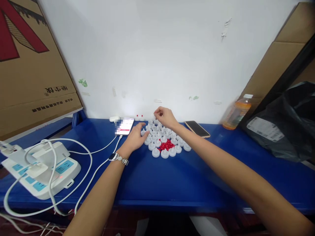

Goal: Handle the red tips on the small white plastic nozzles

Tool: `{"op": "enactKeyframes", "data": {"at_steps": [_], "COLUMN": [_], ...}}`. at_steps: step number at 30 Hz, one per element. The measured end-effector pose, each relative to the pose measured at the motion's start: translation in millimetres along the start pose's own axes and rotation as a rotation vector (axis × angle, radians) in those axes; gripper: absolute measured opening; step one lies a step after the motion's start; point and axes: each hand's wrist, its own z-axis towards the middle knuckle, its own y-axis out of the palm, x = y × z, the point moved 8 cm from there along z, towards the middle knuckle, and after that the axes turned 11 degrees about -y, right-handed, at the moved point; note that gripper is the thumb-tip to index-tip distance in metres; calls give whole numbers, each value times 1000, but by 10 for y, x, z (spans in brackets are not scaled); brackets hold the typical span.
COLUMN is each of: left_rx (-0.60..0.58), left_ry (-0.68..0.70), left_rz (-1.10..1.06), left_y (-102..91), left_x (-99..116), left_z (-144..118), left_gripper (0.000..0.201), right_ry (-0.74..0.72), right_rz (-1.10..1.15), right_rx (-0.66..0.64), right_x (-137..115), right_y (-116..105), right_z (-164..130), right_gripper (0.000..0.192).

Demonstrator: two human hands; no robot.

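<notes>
Head view: left hand [136, 137] flat, fingers loose, touching white caps [157, 134] clustered round red pieces [166, 145] on blue table [172, 180]; right hand [165, 117] pinching one small cap above cluster.

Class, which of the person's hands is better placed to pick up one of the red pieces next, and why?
Probably the left hand: it rests flat and seemingly empty on the white caps, beside the red pieces. The right hand is raised farther back, fingertips pinched together.

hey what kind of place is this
Probably a small makeshift assembly bench: small round white plastic caps and tiny red pieces on a blue table, brown cardboard boxes leaning alongside.
</notes>
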Motion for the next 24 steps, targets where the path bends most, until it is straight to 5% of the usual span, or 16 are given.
{"op": "enactKeyframes", "data": {"at_steps": [6, 24], "left_rx": [-79, -68], "left_ry": [18, 10], "left_rz": [113, 115], "left_y": [210, 206], "left_x": [-96, -100], "left_z": [2, -10], "left_gripper": [47, 45], "right_ry": [101, 54], "right_rz": [-274, -465], "right_rx": [-246, -464], "right_x": [451, 541], "right_y": [252, 468], "right_z": [79, 192], "right_gripper": [16, 12]}}
